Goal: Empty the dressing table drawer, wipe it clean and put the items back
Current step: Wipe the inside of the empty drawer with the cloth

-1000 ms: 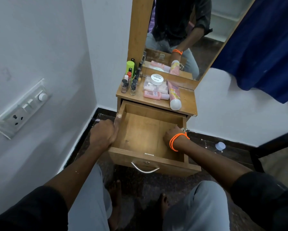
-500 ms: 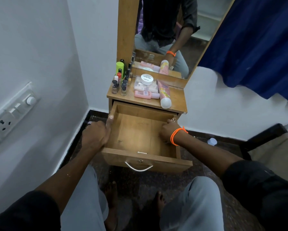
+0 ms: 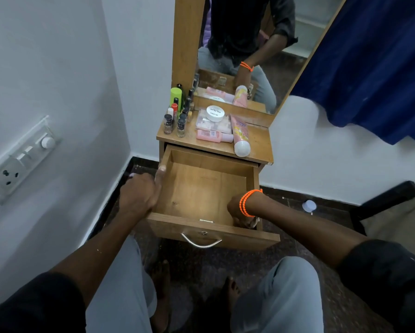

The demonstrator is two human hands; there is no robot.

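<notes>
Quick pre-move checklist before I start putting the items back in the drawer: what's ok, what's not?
1. Drawer pulled open: ok.
2. Drawer floor free of items: ok.
3. Wiped clean: cannot tell.
4. Left hand steadying the left wall: ok.
5. Right hand free to pick up: not ok, it holds something small and unclear in the front right corner.
6. Items waiting on the tabletop: ok.

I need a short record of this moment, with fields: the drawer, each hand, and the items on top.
drawer: pulled out, nothing visible on its bare floor
left hand: grips the drawer's left side wall, thumb along the top edge
right hand: inside the drawer's near right corner, fingers curled over something pale; cannot tell what
tabletop: holds small bottles, white jar, pink bottle and tube lying flat
</notes>
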